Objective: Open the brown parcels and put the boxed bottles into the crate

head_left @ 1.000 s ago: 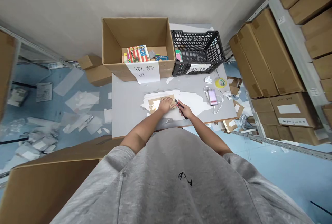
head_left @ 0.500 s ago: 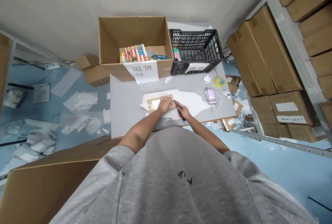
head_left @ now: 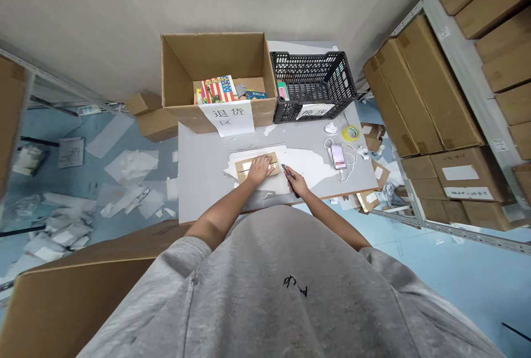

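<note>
On the table [head_left: 201,172], left fingers [head_left: 264,161] lie half-spread upon a package [head_left: 241,168]; toward four o'clock, right fingers [head_left: 292,173] clasp a cutter [head_left: 286,170].

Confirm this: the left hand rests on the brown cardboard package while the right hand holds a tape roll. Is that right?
Not quite: the head view shows the right hand holding a red-and-black cutter; the tape roll lies on the table. The left hand does rest on the brown cardboard package.

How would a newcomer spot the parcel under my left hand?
Find the gray table, then the large open carton on it. In front of that, your left hand rests on the brown parcel. Unlike the carton, it is small and lies over a ragged white patch.
</note>
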